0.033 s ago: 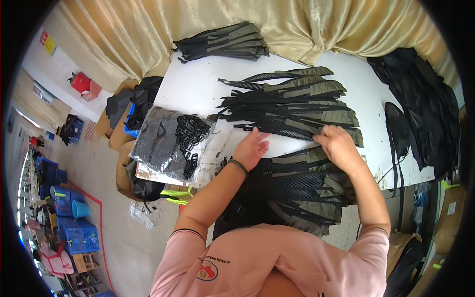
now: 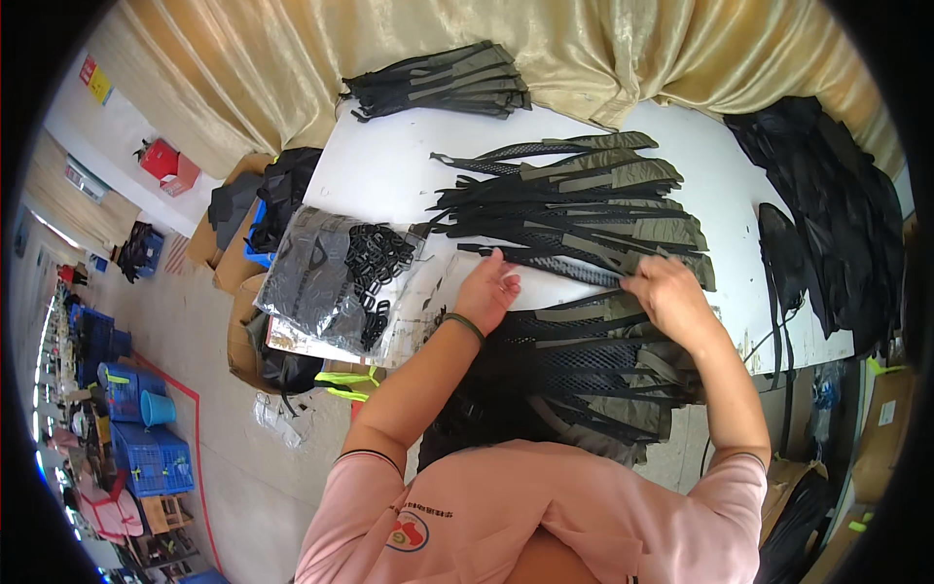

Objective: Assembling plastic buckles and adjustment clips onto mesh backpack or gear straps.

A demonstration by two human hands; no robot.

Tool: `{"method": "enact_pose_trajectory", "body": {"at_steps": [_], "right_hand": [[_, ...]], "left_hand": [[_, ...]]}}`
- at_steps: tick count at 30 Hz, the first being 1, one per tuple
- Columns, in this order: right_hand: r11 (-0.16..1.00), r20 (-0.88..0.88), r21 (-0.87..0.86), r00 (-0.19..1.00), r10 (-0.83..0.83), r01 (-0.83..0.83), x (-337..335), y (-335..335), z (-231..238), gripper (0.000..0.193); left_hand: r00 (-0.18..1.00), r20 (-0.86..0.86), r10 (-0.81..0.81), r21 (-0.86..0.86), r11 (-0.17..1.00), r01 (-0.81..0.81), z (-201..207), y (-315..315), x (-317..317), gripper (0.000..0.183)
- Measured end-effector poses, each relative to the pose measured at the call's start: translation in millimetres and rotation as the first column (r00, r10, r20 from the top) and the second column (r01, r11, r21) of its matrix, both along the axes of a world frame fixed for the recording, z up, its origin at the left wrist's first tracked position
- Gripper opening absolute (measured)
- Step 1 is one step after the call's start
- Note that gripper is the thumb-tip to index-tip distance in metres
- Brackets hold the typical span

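Note:
A black mesh shoulder strap [image 2: 559,267] stretches between my hands at the near side of a fanned pile of straps [image 2: 584,200] with olive fabric ends. My left hand [image 2: 488,290] is curled with its fingertips at the strap's narrow black end. At the wider end, my right hand [image 2: 669,297] pinches the strap's edge. Closer to my body lies a second heap of similar straps [image 2: 584,370], partly hanging over the table's front edge. The strap's far right end is partly hidden behind my right hand.
Left on the white table [image 2: 384,146] lie a clear plastic bag [image 2: 306,277] and black plastic buckles [image 2: 379,263]. Another strap bundle [image 2: 438,83] sits at the back by the gold curtain [image 2: 564,49]. Black items [image 2: 822,214] cover the right side; cardboard boxes [image 2: 243,331] stand left.
My right hand has moved slightly right and down with the strap's edge. The strap between my hands has tilted, showing more of its mesh face. My left hand has shifted slightly left.

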State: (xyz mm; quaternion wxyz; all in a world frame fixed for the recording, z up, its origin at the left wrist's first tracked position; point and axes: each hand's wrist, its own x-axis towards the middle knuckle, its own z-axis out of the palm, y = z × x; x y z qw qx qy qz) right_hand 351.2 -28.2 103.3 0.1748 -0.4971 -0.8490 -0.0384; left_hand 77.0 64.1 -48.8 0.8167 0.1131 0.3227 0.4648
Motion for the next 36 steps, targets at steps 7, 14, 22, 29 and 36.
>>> {"method": "enact_pose_trajectory", "body": {"at_steps": [7,14,22,29,36], "right_hand": [[0.691,0.162,-0.723,0.974,0.156,0.009,-1,-32,-22,0.02],[0.898,-0.744,-0.303,0.669,-0.013,-0.319,-114,33,-61,0.032],[0.905,-0.775,-0.347,0.618,-0.13,-0.245,-162,6,-85,0.018],[0.811,-0.796,-0.445,0.582,-0.164,-0.38,-170,-4,-67,0.011],[0.833,-0.759,-0.454,0.627,-0.175,-0.317,-171,10,-64,0.011]], "left_hand": [[0.981,-0.192,0.011,0.237,0.971,0.035,45,-23,-25,0.011],[0.972,-0.235,0.001,0.324,0.943,0.077,63,-45,-39,0.013],[0.902,-0.427,-0.057,0.481,0.831,0.28,62,-60,-71,0.018],[0.844,-0.532,0.072,0.514,0.819,0.254,72,-81,-82,0.008],[0.65,-0.76,-0.008,0.399,0.784,0.476,115,-69,-106,0.015]]}}
